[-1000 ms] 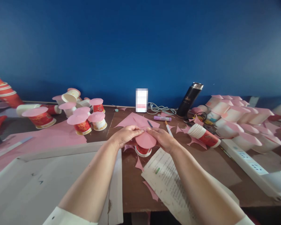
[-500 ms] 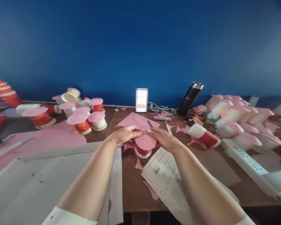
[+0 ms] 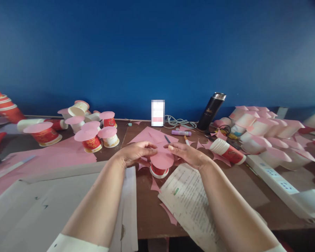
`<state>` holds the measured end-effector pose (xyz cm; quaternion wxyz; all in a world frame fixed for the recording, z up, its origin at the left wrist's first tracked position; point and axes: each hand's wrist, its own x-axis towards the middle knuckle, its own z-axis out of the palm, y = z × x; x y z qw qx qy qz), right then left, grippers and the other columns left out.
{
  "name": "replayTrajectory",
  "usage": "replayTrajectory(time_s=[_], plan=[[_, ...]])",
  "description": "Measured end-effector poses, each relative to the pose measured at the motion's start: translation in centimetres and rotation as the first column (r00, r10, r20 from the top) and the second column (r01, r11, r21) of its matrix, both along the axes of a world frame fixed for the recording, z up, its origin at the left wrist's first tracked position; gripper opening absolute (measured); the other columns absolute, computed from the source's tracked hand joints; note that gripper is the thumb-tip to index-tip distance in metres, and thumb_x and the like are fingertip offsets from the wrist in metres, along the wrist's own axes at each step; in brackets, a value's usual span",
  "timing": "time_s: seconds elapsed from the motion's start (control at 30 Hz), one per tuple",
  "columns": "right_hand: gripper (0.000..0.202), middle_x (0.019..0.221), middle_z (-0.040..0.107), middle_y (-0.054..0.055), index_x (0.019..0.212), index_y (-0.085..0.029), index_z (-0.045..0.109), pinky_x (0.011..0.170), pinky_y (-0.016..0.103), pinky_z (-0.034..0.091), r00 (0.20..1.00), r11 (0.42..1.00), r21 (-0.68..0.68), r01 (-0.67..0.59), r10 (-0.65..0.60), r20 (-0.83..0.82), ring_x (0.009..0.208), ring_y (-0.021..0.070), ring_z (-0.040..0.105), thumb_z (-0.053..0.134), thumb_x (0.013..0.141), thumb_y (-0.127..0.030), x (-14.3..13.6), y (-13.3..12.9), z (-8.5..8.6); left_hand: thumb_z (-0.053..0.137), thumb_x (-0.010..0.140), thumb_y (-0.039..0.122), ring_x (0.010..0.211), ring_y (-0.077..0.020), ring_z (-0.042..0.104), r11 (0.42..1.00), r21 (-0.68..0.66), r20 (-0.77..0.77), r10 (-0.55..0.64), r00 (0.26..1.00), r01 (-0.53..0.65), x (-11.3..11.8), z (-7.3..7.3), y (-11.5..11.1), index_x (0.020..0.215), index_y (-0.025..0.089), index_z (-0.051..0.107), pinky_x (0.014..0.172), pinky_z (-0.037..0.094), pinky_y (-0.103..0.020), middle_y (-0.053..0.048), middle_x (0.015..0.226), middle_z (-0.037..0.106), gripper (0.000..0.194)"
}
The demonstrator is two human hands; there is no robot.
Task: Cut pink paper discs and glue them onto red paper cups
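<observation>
A pink paper disc [image 3: 161, 159] lies on top of an upside-down red paper cup [image 3: 159, 172] in front of me. My left hand [image 3: 136, 153] holds the disc's left edge, its thumb on the upper side and its fingers curled around and partly hidden. On the opposite edge, my right hand [image 3: 190, 154] has its thumb near the top and its other fingers bent below, also partly hidden. Behind the disc lies a pink paper sheet [image 3: 143, 135], with a dark pencil-like stick [image 3: 167, 139] on it.
Disc-topped cups [image 3: 91, 141] stand at left. White cups with pink tops [image 3: 265, 127] are stacked at right, near a black flask [image 3: 211, 112] and nested red cups [image 3: 228, 151]. A printed sheet [image 3: 189, 199], power strip [image 3: 275, 178] and grey-white board [image 3: 68, 206] lie closer.
My thumbs have moved apart, outward from the middle of the disc toward its sides. The cup and disc stay in place; the whole view has shifted slightly.
</observation>
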<state>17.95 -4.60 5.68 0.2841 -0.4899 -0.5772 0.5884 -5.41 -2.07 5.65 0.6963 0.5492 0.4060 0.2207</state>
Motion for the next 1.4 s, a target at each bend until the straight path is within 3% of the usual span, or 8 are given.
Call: replayTrajectory(time_s=[0.13,0.27,0.37,0.57,1.07,1.4], plan=[[0.054,0.060,0.059,-0.001,0.114,-0.018,0.058,0.044,0.018,0.045,0.992,0.995,-0.020,-0.101,0.102,0.074,0.047,0.0079,0.051,0.058,0.080,-0.060,0.6,-0.1,0.2,0.075,0.068,0.041,0.090,-0.0200,0.059,1.000,0.014,-0.028,-0.015,1.000,0.016,-0.3,0.3,-0.1,0.111,0.019,0.056,0.073,0.052,-0.036,-0.008,0.104,0.059,0.052],[0.050,0.065,0.067,0.004,0.105,-0.015,0.060,0.037,0.016,0.041,0.962,0.965,-0.059,-0.256,0.260,0.077,0.042,0.0084,0.055,0.056,0.082,-0.059,0.3,-0.3,0.4,0.074,0.069,0.040,0.087,-0.0188,0.059,0.999,0.018,-0.032,-0.048,0.998,0.048,-0.4,0.3,-0.1,0.110,0.018,0.055,0.071,0.052,-0.034,-0.007,0.102,0.058,0.050],[0.048,0.073,0.071,0.006,0.105,-0.016,0.059,0.038,0.017,0.043,0.950,0.947,-0.090,-0.309,0.312,0.021,0.043,0.0093,0.058,0.058,0.081,-0.057,0.0,-0.3,0.2,0.073,0.070,0.039,0.089,-0.0188,0.059,0.998,0.022,-0.021,-0.055,0.998,0.055,-0.5,0.1,0.0,0.109,0.019,0.055,0.072,0.052,-0.034,-0.007,0.105,0.057,0.047],[0.049,0.077,0.073,0.007,0.108,-0.016,0.057,0.044,0.018,0.049,0.953,0.945,-0.128,-0.300,0.301,-0.010,0.047,0.0109,0.063,0.059,0.081,-0.056,-0.1,-0.1,-0.3,0.072,0.072,0.037,0.087,-0.0187,0.060,0.999,0.015,-0.014,-0.050,0.999,0.050,-0.5,-0.1,0.0,0.110,0.018,0.054,0.071,0.052,-0.034,-0.007,0.102,0.058,0.046],[0.056,0.084,0.072,0.009,0.118,-0.016,0.054,0.049,0.023,0.053,0.952,0.948,-0.097,-0.303,0.306,0.019,0.054,0.0138,0.066,0.062,0.079,-0.055,-0.3,-0.8,0.7,0.073,0.069,0.039,0.095,-0.0227,0.061,0.995,0.038,-0.030,-0.093,0.995,0.094,-0.6,0.3,0.0,0.114,0.018,0.054,0.073,0.053,-0.036,-0.011,0.114,0.057,0.053],[0.051,0.085,0.072,0.009,0.108,-0.015,0.059,0.050,0.023,0.054,0.952,0.955,-0.074,-0.287,0.293,0.088,0.055,0.0131,0.065,0.068,0.074,-0.052,-0.8,-0.8,0.6,0.077,0.065,0.031,0.098,-0.0258,0.061,0.993,0.035,-0.038,-0.108,0.993,0.109,-0.4,0.4,-0.2,0.123,0.017,0.050,0.071,0.054,-0.035,-0.015,0.117,0.056,0.065]])
